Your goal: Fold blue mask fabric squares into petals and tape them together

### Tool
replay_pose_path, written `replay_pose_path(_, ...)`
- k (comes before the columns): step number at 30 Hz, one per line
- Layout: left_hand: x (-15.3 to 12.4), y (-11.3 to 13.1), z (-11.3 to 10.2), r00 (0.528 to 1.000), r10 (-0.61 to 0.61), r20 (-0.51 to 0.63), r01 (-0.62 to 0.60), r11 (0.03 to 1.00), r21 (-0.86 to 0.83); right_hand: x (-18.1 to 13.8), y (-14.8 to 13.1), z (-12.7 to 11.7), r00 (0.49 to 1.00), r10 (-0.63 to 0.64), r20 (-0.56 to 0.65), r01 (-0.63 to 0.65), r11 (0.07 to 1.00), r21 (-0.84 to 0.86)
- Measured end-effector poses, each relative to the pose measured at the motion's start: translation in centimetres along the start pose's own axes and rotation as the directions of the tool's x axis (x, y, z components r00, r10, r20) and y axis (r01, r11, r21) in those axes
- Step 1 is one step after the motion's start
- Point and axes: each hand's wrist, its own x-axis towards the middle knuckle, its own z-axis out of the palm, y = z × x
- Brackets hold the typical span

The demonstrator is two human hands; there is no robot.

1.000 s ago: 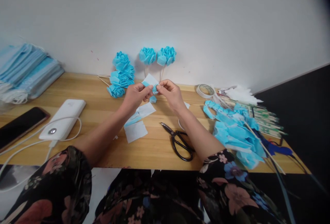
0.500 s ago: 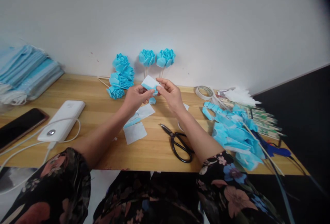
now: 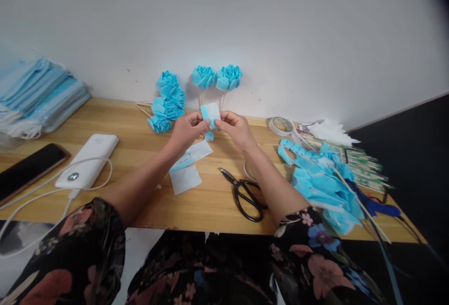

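On the wooden counter (image 3: 210, 206): stack of face masks (image 3: 38, 94) far left, heap of cut blue mask pieces (image 3: 322, 183) at right, white power bank (image 3: 87, 160) left of centre, black scissors (image 3: 245, 192) just beside the right forearm. Mid-counter, raised off the wood, left hand (image 3: 185, 129) and right hand (image 3: 236, 127) meet. Each grip is clamped, thumb against fingertips, on a small blue-and-white mask strip (image 3: 211, 112), held upright between them.

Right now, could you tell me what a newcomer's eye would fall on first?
The left hand and right hand pinch a small blue-and-white fabric piece between them. Behind it, blue fabric roses stand against the wall; black scissors lie on the wooden table nearby.
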Motion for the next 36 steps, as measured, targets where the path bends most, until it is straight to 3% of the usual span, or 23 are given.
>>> replay_pose_path(3, 0.0, 0.0, 0.0, 0.997, 0.032, -0.069, -0.038, 0.996, -0.082, 0.0, 0.3, 0.3, 1.000, 0.000, -0.009, 0.000, 1.000, 0.007)
replay_pose_path(7, -0.1, -0.3, 0.0, 1.000, 0.015, 0.002, -0.015, 0.992, -0.126, 0.0, 0.4, 0.6, 1.000, 0.020, -0.017, -0.019, 0.997, 0.072)
replay_pose_path(23, -0.2, -0.7, 0.3, 0.998, -0.064, 0.021, 0.062, 0.996, 0.066, 0.3, 0.2, -0.4, 0.995, -0.035, -0.098, 0.038, 0.999, 0.033)
replay_pose_path(36, 0.0, 0.1, 0.0, 0.994, -0.105, 0.039, 0.106, 0.994, -0.026, 0.3, 0.1, -1.4, 0.986, -0.154, 0.058, 0.159, 0.982, -0.105)
